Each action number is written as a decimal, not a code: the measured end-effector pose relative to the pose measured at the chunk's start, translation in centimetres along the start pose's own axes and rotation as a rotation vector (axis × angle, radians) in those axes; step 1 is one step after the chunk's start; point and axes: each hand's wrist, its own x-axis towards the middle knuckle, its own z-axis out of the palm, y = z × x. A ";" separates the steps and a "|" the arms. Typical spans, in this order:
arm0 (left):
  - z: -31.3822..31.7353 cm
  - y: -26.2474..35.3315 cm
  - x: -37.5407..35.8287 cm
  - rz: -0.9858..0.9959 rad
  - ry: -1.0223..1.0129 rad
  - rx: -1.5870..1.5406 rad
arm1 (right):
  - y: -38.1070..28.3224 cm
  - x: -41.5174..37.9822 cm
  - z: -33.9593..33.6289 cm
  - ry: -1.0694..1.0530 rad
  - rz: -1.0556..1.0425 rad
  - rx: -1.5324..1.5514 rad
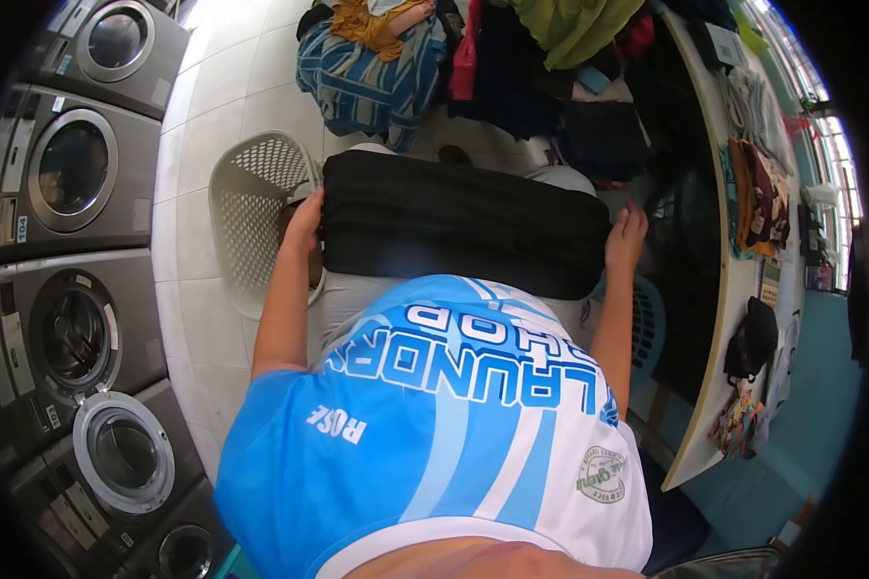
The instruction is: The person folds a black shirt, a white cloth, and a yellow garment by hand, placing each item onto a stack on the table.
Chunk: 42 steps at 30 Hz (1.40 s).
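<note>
A long black folded cloth (454, 222), its exact kind of garment not clear, lies across my lap. At its left end is my left hand (305, 220), its fingers closed at the edge. My right hand (628, 236) rests against the right end, with fingers stretched out and slightly apart. Just left of my left hand stands a pale perforated laundry basket (230, 227), with something dark partly visible inside. A blue-green basket (647, 323) shows partly behind my right forearm.
Front-loading machines (72, 169) line the left side; one has its round door (124, 452) swung open. Ahead are a blue striped cloth bundle (377, 72) and piled clothes (574, 29). A pale-edged table (702, 425) on the right bears folded clothes (758, 198).
</note>
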 end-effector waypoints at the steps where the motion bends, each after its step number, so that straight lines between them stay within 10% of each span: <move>1: -0.5 0.0 1.5 -0.027 0.052 -0.014 | -1.9 -0.7 -0.8 0.056 -0.076 0.042; 7: -0.4 2.5 8.0 0.312 0.095 0.370 | -9.2 -4.7 -3.5 -0.176 -0.456 -0.024; 13: -1.7 2.2 11.1 0.205 -0.040 -0.274 | -11.6 -6.6 -3.1 -0.349 -0.647 -0.050; 16: -2.5 -0.3 11.2 0.405 0.018 -0.409 | -10.4 -6.9 -0.8 -0.383 -0.655 -0.208; 22: 0.7 0.1 1.2 -0.226 0.098 0.074 | -10.1 -7.1 0.4 -0.357 -0.664 -0.307; 31: -3.2 0.2 -1.0 -0.064 -0.408 -0.592 | -10.1 -7.2 0.3 -0.322 -0.656 -0.265; 42: -5.0 8.6 -3.4 0.106 -0.443 -0.590 | -10.9 -7.5 1.1 -0.307 -0.624 -0.270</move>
